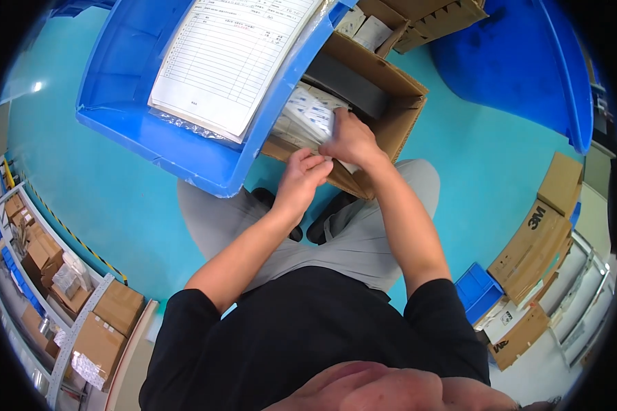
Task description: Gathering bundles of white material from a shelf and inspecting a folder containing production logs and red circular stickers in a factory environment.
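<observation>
An open cardboard box [410,113] stands between my knees. Inside lie white packets with blue print [307,109], next to a long black piece [346,83]. My right hand [354,140] reaches into the box, its fingers closed around the right edge of a printed packet. At the near side of the box is my left hand [300,181], fingers curled and pressed together beside the right hand. What those left fingertips hold, if anything, is hidden.
A blue plastic bin [206,175] overlaps the box's left side and carries printed form sheets [219,68]. Another large blue bin [507,61] stands at the far right. Shelves with cartons [103,335] line the left; stacked cartons [528,246] and a small blue crate [478,292] sit right.
</observation>
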Demonstrator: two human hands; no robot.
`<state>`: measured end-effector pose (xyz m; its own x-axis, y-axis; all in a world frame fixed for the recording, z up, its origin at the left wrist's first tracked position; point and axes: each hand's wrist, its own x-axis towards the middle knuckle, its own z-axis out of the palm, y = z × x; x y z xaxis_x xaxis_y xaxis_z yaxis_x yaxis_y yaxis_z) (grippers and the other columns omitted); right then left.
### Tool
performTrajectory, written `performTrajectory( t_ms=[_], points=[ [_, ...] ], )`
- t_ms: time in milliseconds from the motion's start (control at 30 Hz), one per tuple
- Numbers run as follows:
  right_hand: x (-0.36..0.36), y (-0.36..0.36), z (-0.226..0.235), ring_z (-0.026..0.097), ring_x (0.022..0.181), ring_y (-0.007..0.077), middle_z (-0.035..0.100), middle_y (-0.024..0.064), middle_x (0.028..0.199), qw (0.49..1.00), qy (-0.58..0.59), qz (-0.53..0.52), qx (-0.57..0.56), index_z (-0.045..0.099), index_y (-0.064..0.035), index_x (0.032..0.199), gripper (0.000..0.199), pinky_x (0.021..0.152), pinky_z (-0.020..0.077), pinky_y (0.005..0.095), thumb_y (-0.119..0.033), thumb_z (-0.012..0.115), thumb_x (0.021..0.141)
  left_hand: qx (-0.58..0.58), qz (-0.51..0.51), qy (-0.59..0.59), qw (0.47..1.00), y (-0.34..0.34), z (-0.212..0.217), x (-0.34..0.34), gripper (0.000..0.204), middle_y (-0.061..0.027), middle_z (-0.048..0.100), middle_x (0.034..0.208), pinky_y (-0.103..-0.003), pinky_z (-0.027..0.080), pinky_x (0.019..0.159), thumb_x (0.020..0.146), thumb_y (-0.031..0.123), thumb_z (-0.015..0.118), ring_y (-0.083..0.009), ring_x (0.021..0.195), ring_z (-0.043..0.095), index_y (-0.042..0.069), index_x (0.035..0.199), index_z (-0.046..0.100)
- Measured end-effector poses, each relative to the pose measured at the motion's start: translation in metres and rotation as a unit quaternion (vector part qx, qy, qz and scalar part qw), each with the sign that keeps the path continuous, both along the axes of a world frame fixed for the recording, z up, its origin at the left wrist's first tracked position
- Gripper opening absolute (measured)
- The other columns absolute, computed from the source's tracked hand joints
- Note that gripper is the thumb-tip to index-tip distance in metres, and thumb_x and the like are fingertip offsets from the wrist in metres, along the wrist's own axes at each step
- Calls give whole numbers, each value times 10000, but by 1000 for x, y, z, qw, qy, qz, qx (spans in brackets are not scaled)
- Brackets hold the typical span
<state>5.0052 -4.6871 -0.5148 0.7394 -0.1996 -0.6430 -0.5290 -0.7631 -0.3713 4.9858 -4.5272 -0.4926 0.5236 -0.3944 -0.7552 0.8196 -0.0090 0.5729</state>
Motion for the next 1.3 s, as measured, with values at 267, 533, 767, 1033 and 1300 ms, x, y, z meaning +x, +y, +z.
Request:
performTrajectory(
  t_ms=[267, 533, 767, 1033, 1300],
  points=[
    [-51, 9, 69, 537, 996, 400, 528, 243, 1075, 968, -227, -102, -28, 418, 21, 1200, 704, 823, 461, 434, -234, 750, 634, -137, 80, -52, 986, -41, 6, 3, 583, -186, 487, 1197, -332, 412, 940, 831, 152, 649, -209, 1113, 495, -75, 1249, 313],
    [-78, -17, 76, 555, 1029, 209, 537, 169, 1129, 878, -140, -282, 361, 340, 49, 1304, 725, 872, 456, 329, -171, 730, 734, -223, 89, -31, 970, -37, 8, 10, 370, -118, 545, 1117, -314, 458, 886, 872, 108, 573, -177, 1029, 553, 3, 1181, 398],
    [-86, -13, 68, 587, 949, 182, 593, 133, 1053, 859, -187, -298, 373, 455, 32, 1151, 524, 831, 468, 303, -155, 733, 748, -256, 57, -29, 965, -49, 12, 16, 423, -108, 534, 1117, -316, 451, 871, 872, 148, 589, -170, 1028, 538, 3, 1207, 373],
    [-88, 13, 93, 550, 862, 247, 529, 134, 995, 953, -301, -31, 8, 506, 11, 1081, 484, 759, 464, 335, -168, 746, 701, -214, 42, 3, 976, -58, -6, 31, 510, -116, 547, 1104, -359, 482, 828, 862, 275, 608, -197, 1018, 547, 11, 1250, 407],
    [-111, -8, 81, 524, 956, 166, 532, 96, 1054, 874, -276, -271, 294, 451, 10, 1178, 447, 855, 432, 295, -140, 658, 811, -412, 77, 100, 902, -56, 5, 35, 541, -156, 587, 1050, -414, 535, 795, 732, 293, 597, -261, 902, 619, -30, 1152, 489]
  ],
)
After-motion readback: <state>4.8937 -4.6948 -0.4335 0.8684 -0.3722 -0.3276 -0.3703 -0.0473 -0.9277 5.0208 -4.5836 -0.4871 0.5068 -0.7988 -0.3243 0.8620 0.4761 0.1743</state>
